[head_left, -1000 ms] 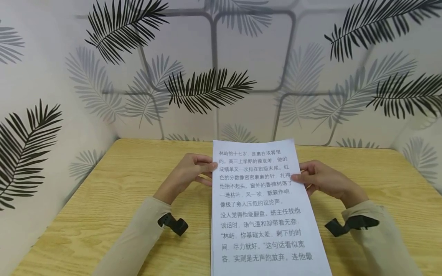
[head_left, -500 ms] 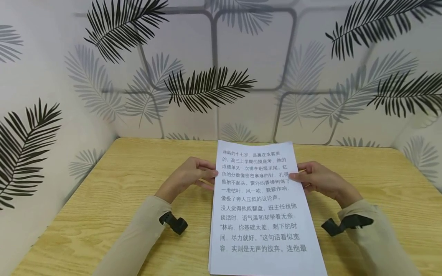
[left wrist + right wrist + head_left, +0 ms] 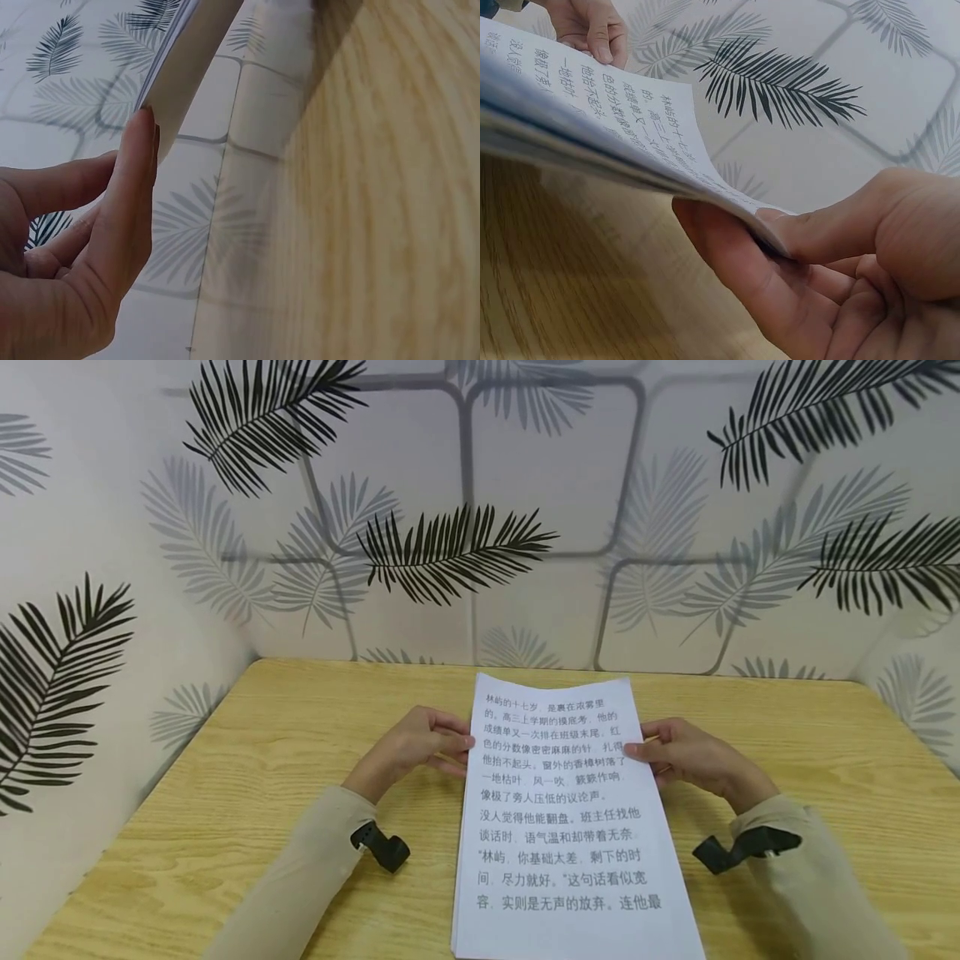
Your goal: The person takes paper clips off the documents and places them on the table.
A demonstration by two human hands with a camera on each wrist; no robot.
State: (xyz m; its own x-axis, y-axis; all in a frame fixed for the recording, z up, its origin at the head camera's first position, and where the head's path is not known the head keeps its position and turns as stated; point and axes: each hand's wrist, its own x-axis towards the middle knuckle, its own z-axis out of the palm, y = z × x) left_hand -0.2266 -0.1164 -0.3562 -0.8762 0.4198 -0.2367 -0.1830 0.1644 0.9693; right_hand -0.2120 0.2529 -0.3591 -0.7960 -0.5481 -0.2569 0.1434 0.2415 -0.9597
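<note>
A stack of printed pages [image 3: 566, 810] runs lengthwise up centre frame above the tabletop [image 3: 225, 793], left hand [image 3: 416, 747] and right hand [image 3: 686, 756] pinching opposite long edges

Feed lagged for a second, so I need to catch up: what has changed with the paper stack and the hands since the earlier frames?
The paper stack has tipped down a little: its top edge sits lower and its bottom edge has come into view. The left hand and right hand sank slightly with it. Both still pinch its side edges; the table is unchanged.

Light wood table [image 3: 225, 793], palm-leaf wallpaper [image 3: 450, 547] behind
</note>
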